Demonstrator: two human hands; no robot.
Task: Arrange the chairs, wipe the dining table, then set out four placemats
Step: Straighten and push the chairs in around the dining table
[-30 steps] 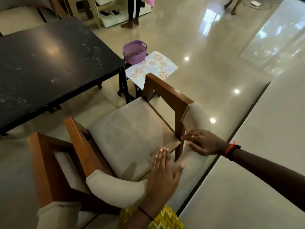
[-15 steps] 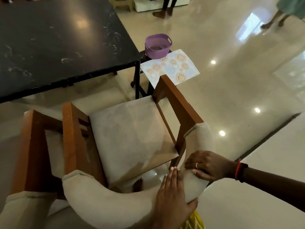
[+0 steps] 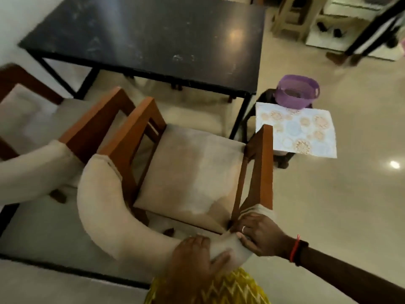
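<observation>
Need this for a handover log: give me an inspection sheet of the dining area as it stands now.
Surface: dining table, black top with pale smears.
Job's things: chair facing the table, second chair on its left; patterned placemat on a low dark stool, not on the table.
Clutter: purple basket behind the placemat.
Hands: left hand flat on the chair's padded backrest; right hand grips its end.
Cables: nothing seen.
Surroundings: glossy floor, cream stools beyond.
</observation>
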